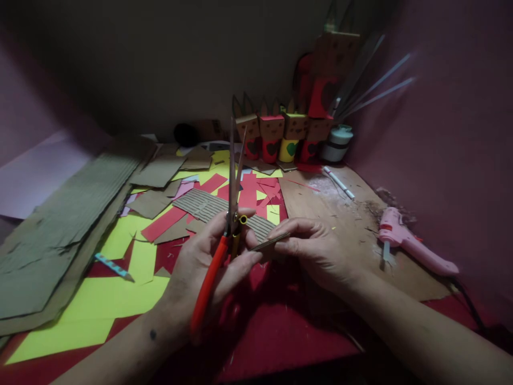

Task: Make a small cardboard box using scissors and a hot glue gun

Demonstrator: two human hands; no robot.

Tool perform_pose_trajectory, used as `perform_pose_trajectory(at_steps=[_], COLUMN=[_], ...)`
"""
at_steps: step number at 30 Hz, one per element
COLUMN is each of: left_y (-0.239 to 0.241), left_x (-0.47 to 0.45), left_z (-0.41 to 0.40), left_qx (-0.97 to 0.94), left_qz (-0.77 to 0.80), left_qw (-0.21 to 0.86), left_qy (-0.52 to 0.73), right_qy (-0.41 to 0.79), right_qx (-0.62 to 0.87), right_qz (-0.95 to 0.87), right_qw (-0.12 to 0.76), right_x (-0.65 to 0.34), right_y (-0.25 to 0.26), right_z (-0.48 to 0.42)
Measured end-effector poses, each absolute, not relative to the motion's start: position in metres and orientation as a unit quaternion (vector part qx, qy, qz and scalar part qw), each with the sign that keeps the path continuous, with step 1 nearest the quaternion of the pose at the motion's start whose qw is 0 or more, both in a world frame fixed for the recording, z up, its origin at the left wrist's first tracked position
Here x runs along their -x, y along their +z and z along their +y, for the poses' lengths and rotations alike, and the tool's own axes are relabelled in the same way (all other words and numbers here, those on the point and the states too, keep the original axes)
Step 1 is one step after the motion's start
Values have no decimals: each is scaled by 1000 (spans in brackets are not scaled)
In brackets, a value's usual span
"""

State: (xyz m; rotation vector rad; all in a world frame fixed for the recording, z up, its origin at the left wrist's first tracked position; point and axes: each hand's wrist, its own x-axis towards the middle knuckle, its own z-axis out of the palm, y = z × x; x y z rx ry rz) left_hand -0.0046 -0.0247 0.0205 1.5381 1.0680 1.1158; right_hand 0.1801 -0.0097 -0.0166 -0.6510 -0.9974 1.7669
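Scissors with a red handle rest in my left hand, their long blades apart and pointing up and away. A small yellow ring shows beside the pivot. My right hand pinches a small piece of cardboard, seen nearly edge-on, between thumb and fingers. My left thumb and a fingertip meet the near left end of that piece. Behind both hands, a strip of corrugated cardboard lies slanting across the paper scraps. Part of it is hidden by the scissors and the left hand.
Large cardboard sheets lie left, near a blue patterned pencil. Yellow paper and red scraps cover the middle. A pink glue gun rests right. Box-headed figures and a pale container with sticks stand behind.
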Motion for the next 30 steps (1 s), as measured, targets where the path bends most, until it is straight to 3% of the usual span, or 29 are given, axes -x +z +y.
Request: perform_pose_trajectory(at_steps=[13, 30], left_y=[20, 20], left_x=[4, 6], left_z=[-24, -25], left_qx=[-599, -601], left_qz=[431, 446], left_qw=[487, 467], left_qy=[468, 471], right_qy=[694, 723], right_qx=[260, 280], right_qz=[-431, -417], right_qw=[514, 473], right_x=[-182, -186], right_y=[-14, -18], right_z=[-8, -3])
